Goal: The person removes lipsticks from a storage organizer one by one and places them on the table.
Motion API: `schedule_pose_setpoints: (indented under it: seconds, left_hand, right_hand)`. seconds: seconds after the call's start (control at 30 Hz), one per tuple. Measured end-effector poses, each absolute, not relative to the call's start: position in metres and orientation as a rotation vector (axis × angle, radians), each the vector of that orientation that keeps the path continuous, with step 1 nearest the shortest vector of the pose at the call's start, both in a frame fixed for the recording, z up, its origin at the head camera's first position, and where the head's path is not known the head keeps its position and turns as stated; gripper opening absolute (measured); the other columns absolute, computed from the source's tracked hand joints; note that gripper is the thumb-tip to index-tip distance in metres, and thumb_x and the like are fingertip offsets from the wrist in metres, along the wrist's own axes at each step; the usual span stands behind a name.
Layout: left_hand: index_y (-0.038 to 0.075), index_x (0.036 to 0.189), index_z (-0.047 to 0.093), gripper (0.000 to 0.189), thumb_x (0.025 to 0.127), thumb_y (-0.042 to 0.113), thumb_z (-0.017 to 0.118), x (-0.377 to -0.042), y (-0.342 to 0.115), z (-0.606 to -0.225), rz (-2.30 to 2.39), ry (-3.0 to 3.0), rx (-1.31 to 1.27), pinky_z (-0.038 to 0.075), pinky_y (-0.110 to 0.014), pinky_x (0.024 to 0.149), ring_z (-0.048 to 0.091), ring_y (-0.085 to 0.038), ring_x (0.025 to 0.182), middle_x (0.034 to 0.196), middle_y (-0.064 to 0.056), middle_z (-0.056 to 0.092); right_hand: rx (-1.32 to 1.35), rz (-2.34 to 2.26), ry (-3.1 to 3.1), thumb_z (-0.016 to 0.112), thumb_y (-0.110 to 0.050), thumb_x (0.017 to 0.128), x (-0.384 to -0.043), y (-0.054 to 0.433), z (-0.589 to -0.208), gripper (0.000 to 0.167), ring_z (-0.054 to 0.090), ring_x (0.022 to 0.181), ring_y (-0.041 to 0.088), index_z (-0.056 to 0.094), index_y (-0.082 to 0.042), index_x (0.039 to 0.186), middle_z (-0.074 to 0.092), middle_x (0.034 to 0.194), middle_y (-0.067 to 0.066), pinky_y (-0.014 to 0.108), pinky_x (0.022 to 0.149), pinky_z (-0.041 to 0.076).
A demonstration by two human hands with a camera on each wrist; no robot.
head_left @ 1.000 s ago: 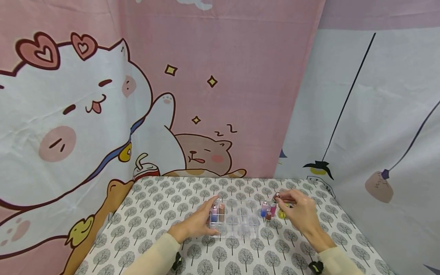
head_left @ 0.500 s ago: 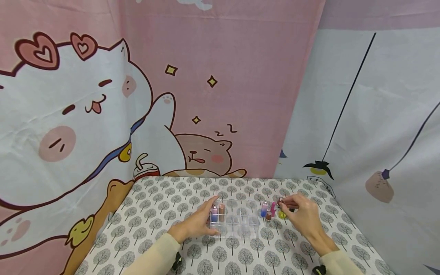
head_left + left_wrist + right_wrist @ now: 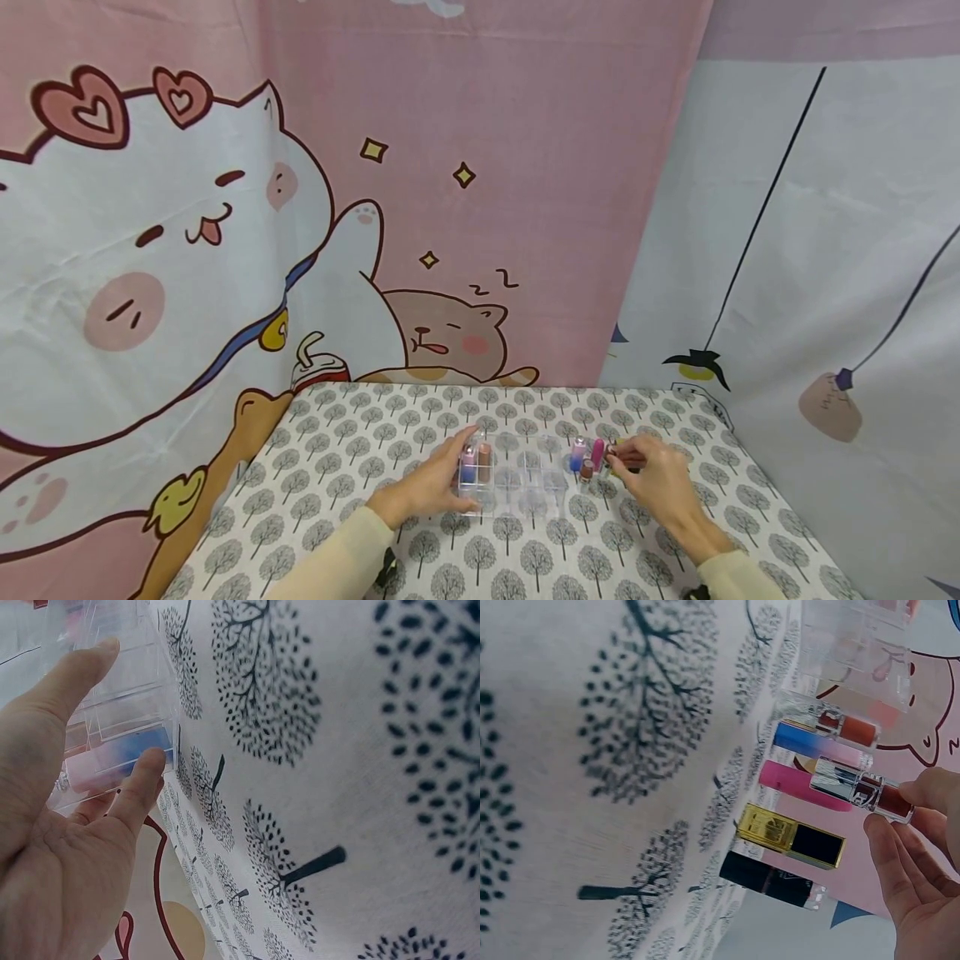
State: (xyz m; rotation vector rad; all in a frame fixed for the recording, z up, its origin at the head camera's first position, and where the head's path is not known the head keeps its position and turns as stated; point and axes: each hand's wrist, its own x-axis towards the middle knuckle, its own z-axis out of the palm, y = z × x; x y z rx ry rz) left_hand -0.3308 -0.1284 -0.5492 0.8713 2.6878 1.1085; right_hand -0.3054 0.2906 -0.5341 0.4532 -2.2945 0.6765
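The right hand (image 3: 658,473) pinches a lip gloss tube (image 3: 864,791) between thumb and fingertips, gripping its dark red end so the silvery end points down toward the tree-print tablecloth (image 3: 420,410); whether it touches the cloth I cannot tell. Close by stand a magenta tube (image 3: 802,786), a blue-and-lilac lipstick (image 3: 817,742), a gold-and-black lipstick (image 3: 791,836), a black tube (image 3: 769,877) and a clear tube with a red-brown end (image 3: 851,729) — all upright. The left hand (image 3: 424,485) holds one end of a clear compartment organizer (image 3: 517,490), thumb on the near side, fingers on the far side. Two tubes sit at that end (side by side): a pink-and-blue one (image 3: 120,760) and a brown one (image 3: 484,462).
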Motion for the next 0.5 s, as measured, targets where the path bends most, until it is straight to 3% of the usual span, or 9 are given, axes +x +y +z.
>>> schedule_pose_setpoints:
  seconds: [0.5]
  left_hand:
    - [0.034,0.188,0.009,0.138,0.089,0.022,0.104,-0.329,-0.129,-0.547,1.141,2.661,0.865,0.069,-0.036,0.108,0.072,-0.032,0.129,0.183,-0.028,0.038]
  right_hand:
    - [0.462,0.74,-2.362,0.099,0.006,0.083,-0.307,0.29,-0.553,0.026,0.083,0.074,0.02,0.082,-0.009,0.095,0.084,0.091,0.005,0.03,0.067,0.073]
